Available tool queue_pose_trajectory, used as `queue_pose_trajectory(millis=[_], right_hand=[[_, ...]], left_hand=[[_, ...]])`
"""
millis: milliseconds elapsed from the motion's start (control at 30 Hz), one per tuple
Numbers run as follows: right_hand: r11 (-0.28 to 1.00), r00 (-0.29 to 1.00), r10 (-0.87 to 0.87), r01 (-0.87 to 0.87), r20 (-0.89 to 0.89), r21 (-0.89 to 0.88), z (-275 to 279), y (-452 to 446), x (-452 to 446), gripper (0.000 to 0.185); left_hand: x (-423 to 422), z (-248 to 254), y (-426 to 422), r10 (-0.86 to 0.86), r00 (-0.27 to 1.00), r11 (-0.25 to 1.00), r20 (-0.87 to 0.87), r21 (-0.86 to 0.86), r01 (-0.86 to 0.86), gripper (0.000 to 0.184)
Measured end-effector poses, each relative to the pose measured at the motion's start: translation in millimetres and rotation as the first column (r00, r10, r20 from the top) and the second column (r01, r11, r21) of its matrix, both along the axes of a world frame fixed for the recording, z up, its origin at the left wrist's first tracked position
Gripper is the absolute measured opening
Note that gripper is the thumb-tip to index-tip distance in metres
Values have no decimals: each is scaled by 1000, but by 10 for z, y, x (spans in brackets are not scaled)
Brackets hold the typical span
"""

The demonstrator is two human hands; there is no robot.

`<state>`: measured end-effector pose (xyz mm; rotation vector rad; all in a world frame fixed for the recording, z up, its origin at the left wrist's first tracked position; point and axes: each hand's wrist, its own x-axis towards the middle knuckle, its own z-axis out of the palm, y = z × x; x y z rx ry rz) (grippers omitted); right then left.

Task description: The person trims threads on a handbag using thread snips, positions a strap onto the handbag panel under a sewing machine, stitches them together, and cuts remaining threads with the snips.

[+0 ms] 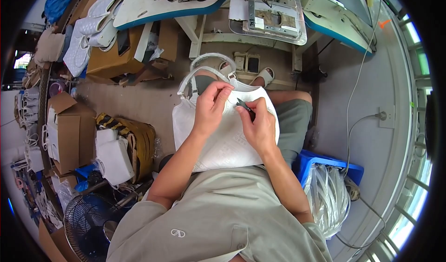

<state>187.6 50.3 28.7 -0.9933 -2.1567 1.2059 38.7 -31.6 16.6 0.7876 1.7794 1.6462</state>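
A white handbag (218, 141) lies across the person's lap, its two looped handles (188, 81) pointing away from the body. My left hand (212, 107) is over the bag's upper part near the opening, fingers pinched together at the edge; what they grip is too small to make out. Close beside it on the right, my right hand (258, 123) is closed round a small black tool (246, 109), whose tip points up and left toward the left fingertips. A thin thread seems to run between the hands.
A sewing machine plate (274, 20) and blue-edged tables stand ahead. Cardboard boxes (76, 132), white bags (114, 157) and a black fan (90, 220) are on the left. To the right are a blue bin (304, 162) with plastic-wrapped white strips and a hanging cable.
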Motion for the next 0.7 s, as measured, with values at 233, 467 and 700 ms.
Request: queue_pose_trajectory(millis=[233, 467, 700], right_hand=[[998, 998, 61, -60, -30, 29, -36, 34, -17, 30], [951, 968, 252, -250, 16, 183, 56, 291, 28, 25], [937, 937, 348, -346, -30, 47, -20, 553, -8, 23]], left_hand=[[-6, -7, -32, 23, 999, 999, -29, 30, -22, 15], [-77, -36, -28, -72, 997, 996, 25, 49, 71, 17], [-227, -36, 71, -130, 982, 991, 138, -5, 132, 17]])
